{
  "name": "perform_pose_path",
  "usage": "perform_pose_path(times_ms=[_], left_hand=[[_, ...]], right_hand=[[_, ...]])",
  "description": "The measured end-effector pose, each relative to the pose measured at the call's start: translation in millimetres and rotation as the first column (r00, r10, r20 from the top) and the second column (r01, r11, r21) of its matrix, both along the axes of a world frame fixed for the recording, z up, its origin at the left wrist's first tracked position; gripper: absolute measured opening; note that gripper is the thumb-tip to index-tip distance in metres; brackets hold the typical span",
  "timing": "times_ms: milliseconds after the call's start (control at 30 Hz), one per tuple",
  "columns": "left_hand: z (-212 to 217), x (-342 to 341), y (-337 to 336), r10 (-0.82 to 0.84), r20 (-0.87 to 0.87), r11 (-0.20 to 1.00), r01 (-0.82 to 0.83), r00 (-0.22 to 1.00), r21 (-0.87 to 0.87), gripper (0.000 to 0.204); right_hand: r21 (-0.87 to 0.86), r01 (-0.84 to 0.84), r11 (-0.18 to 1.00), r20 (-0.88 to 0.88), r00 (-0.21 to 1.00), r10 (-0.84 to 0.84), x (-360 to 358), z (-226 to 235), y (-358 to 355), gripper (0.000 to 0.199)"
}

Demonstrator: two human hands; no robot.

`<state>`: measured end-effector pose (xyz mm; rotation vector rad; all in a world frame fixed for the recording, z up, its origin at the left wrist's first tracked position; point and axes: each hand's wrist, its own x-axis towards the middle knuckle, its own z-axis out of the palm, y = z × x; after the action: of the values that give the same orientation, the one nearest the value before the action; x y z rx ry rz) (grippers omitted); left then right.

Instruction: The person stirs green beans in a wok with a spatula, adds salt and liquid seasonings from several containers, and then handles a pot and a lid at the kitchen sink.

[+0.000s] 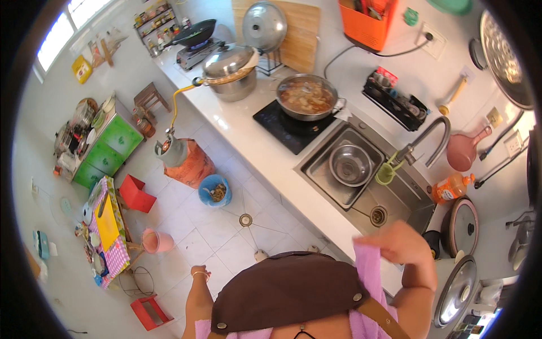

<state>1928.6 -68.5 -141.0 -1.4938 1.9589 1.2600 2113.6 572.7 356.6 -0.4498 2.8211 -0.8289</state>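
I stand at a white kitchen counter (265,152), wearing a brown apron over a pink top. My right hand (398,243) is raised at the counter's near edge, fingers closed on the pink cloth (367,265) of my top, just in front of the steel sink (389,198). My left hand (199,272) hangs low at my side over the tiled floor, holding nothing; its fingers are too small to read. A steel bowl (350,165) sits in the sink.
A pan of stew (306,96) rests on a black cooktop (285,127). A lidded steel pot (230,70) stands further left. An orange gas cylinder (189,161), a blue bucket (214,190) and red boxes sit on the floor. A green cabinet (110,150) stands left.
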Motion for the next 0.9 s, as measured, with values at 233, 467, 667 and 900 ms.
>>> perform_pose_path(times_ms=[233,467,667,900], left_hand=[[-14,59,-125,-0.004,0.094,0.982,-0.014,0.996,0.191,0.024],[-68,67,-192,-0.085,0.051,0.952,0.066,0.995,0.299,0.027],[-78,72,-204,-0.06,0.041,0.973,0.049,0.997,0.227,0.024],[-45,85,-205,-0.105,0.202,0.977,0.063,0.974,0.205,0.024]], right_hand=[[-0.388,-0.054,0.92,-0.658,0.715,-0.235,-147,40,-163,0.038],[-0.751,-0.179,0.635,-0.29,0.954,-0.074,-200,72,-330,0.026],[-0.906,-0.386,-0.173,-0.418,0.881,0.224,-294,55,-395,0.019],[-0.798,-0.391,-0.458,-0.579,0.708,0.405,-392,41,-428,0.016]])
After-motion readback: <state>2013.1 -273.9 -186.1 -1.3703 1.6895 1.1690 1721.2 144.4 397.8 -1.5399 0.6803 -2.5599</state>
